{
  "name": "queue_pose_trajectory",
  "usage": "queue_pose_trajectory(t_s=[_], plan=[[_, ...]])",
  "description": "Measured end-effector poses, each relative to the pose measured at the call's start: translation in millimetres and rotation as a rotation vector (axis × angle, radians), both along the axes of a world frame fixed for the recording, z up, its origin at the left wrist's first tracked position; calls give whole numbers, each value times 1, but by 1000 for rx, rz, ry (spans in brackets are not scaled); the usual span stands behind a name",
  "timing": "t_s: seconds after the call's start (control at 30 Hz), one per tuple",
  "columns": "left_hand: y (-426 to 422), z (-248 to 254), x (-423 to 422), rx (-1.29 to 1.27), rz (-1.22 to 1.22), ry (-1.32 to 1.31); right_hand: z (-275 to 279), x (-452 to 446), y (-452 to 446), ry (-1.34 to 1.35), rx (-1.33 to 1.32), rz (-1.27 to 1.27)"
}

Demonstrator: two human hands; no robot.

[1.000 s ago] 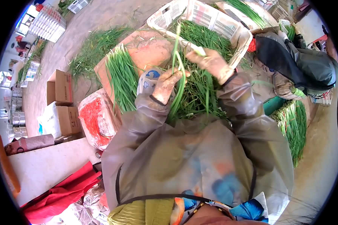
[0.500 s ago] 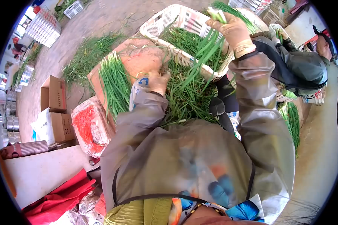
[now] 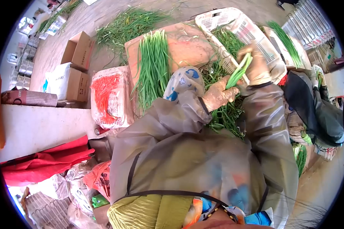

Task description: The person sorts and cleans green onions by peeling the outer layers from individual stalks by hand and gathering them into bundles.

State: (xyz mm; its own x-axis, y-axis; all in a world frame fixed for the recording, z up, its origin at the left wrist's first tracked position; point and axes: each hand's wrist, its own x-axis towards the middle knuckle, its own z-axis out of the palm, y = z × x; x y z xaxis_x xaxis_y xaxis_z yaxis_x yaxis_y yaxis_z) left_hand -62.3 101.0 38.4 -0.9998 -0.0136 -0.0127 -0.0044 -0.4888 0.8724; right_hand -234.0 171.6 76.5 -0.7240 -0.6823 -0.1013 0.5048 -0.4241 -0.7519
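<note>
My left hand (image 3: 219, 94) is closed round the lower part of a small bunch of green stalks (image 3: 239, 71), above my lap. Close by on the right, my right hand (image 3: 256, 65) is bent over the pale upper ends of the same stalks, its fingers pressed to them and slightly blurred. Loose greens (image 3: 227, 118) lie below and around my hands. A neat bundle of long green stalks (image 3: 153, 68) rests on the reddish board (image 3: 187, 44) to the left, pale ends away from me.
A white plastic crate (image 3: 273, 57) holding greens stands beyond my hands. Red ties (image 3: 103, 97) lie on a wrapped pack at the left, near cardboard boxes (image 3: 78, 82). A co-worker in dark clothing (image 3: 313, 107) sits at the right. More greens (image 3: 130, 26) lie on the floor.
The view has turned. My right hand has come down from over the crate with the stalks, and my left hand has moved from beside the board to grip them.
</note>
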Motion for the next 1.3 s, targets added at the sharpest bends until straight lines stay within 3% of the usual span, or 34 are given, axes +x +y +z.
queue_pose_trajectory(t_s=[0.03,0.07,0.1,0.13,0.2,0.27,0.33,0.43,0.53,0.6,0.67,0.73,0.8,0.83,0.87,0.9,0.93,0.97,1.0,1.07,1.1,1.13,1.17,1.2,1.23,1.27,1.3], plan=[[-12,6,5,79,-45,23,6,-10,5,353,28,-245],[-29,12,12,158,-93,46,16,-33,19,-28,-128,-213],[-55,12,17,171,-105,144,14,-55,35,61,-228,-99],[-88,20,22,159,-52,234,21,-58,43,81,-85,-265],[-141,62,38,-257,430,219,0,-71,54,152,52,-375],[-205,82,38,-419,687,154,-37,-61,62,301,221,-263],[-267,81,34,-576,770,61,-88,-45,72,135,464,-306],[-322,43,17,-571,709,-207,-111,0,77,116,699,-124],[-357,-46,-9,-579,629,-392,-163,21,86,-32,949,-33],[-362,-94,-31,-722,722,-538,-172,41,84,-27,978,50],[-381,-144,-45,-647,818,-258,-161,56,73,39,1042,154],[-377,-138,-48,-1700,728,-223,-164,51,75,158,1000,282],[-383,-186,-53,-1932,759,-504,-153,27,79,551,1069,338],[-380,-192,-54,-1943,720,-559,-161,10,85,778,1050,119],[-379,-195,-54,-1957,683,-616,-148,-14,85,711,1060,24],[-383,-199,-52,-1991,757,-503,-151,-42,88,555,896,-119],[-388,-202,-50,-2020,828,-391,-191,-87,114,532,918,-115],[-389,-201,-49,-2017,882,-464,-148,-103,104,281,905,-158],[-388,-194,-52,-2013,939,-539,-176,-139,124,724,1240,-96],[-363,-157,-73,-1434,1053,-402,-234,-189,146,650,1505,63],[-351,-144,-84,-1177,1075,-258,-262,-207,146,551,1748,284],[-334,-129,-92,-1043,949,-181,-280,-220,142,440,1973,517],[-302,-105,-105,-908,822,-105,-264,-214,129,656,1887,728],[-246,-73,-124,-830,733,-99,-274,-215,125,677,1874,748],[-214,-58,-135,-930,591,-116,-284,-215,122,697,1860,767],[-166,-53,-148,-722,604,-120,-282,-217,107,576,1872,755],[-146,-66,-150,-723,498,-70,-279,-219,93,456,1885,738]])
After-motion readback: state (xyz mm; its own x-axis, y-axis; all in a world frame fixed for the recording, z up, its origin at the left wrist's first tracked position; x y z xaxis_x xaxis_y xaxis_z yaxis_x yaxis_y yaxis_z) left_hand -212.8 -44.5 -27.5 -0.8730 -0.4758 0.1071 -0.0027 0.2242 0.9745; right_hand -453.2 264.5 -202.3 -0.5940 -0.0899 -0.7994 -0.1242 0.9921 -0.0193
